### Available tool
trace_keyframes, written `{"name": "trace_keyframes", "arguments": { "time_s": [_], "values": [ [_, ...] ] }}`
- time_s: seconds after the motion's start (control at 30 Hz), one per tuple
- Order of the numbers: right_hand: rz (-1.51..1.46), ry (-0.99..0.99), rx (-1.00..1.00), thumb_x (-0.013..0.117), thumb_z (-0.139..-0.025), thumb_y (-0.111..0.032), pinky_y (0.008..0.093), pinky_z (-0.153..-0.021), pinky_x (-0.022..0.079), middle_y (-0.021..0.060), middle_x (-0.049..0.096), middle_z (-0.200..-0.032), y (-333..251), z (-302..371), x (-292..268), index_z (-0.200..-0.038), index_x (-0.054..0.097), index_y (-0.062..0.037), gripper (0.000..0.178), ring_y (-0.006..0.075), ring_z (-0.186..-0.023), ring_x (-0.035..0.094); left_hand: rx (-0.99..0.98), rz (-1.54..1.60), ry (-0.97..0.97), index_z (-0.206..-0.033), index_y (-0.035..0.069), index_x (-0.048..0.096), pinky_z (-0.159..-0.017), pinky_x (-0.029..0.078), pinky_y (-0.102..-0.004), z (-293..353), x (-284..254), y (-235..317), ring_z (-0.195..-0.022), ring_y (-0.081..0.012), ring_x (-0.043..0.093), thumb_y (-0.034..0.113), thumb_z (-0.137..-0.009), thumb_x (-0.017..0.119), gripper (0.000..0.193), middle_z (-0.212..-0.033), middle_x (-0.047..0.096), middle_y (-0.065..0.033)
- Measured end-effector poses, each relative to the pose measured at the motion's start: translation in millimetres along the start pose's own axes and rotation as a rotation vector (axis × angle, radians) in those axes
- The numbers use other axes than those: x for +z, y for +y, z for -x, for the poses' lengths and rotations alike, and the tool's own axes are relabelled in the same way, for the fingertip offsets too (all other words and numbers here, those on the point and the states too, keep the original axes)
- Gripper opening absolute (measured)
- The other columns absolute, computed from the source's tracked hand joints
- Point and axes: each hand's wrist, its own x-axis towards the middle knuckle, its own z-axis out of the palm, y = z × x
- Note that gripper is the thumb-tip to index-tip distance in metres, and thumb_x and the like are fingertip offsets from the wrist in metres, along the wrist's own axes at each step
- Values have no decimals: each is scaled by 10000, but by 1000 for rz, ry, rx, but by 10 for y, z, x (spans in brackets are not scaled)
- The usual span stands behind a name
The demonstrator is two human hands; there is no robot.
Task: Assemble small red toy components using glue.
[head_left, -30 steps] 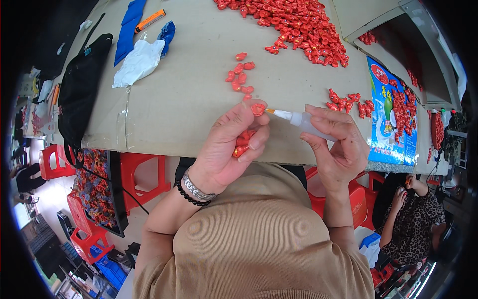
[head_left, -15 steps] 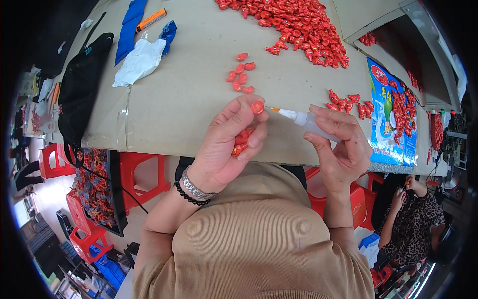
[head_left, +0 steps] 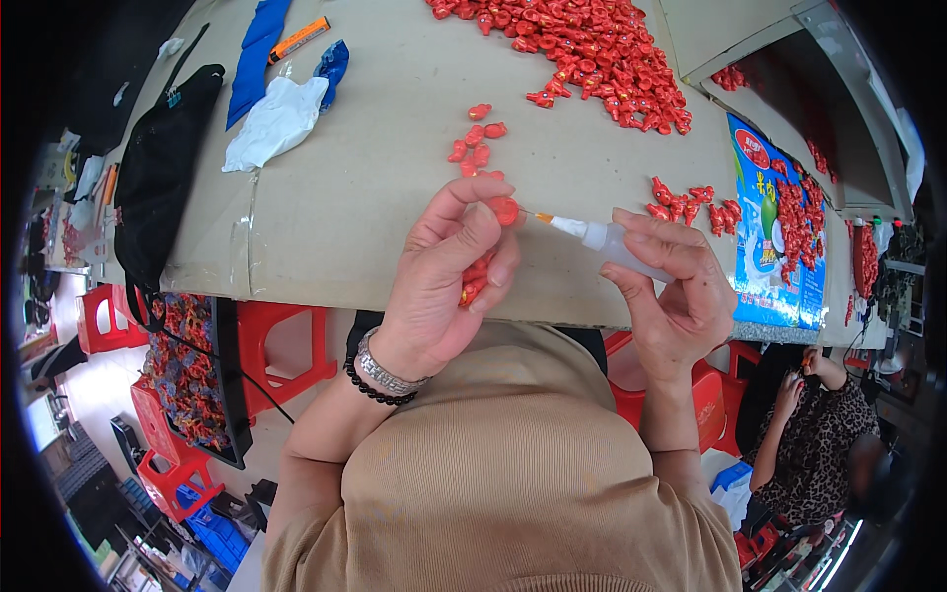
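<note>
Between thumb and forefinger, my left hand pinches a small red figurine piece. More red pieces are tucked in its curled lower fingers. My right hand grips a translucent squeeze bottle with a white and amber neck and a thin needle tip. The tip points left and lies at the edge of the pinched piece; whether it touches cannot be made out. On the table just beyond my left hand lie several loose red pieces.
A large heap of red pieces covers the far table. A smaller cluster lies right, beside a blue printed sheet holding more. Leftward are a black bag, white crumpled tissue and orange tube. A co-worker sits at right.
My left hand has shifted slightly left, and the pinched piece has turned in its fingers and moved a little left. The right hand with the bottle stays nearly still.
</note>
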Motion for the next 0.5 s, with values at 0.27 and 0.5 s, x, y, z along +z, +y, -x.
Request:
{"name": "trace_keyframes", "arguments": {
  "time_s": [0.27,0.5],
  "values": [
    [-20,-26,-10,750,-638,107,287,-678,554,190,686,-930,-21,21,31,-854,620,50,258,242,-818,680,31,1,3,-1161,82,544,-414,314,-190,-1,-15,6,-588,-77,472,172,-955,558,225,-1014,618,-51],
    [8,-55,-13,750,-644,103,282,-669,556,183,686,-928,-36,12,43,-860,625,43,256,236,-808,682,30,10,15,-1162,81,544,-415,311,-193,4,-9,11,-587,-77,473,169,-951,566,230,-1011,619,-52]
  ]
}}
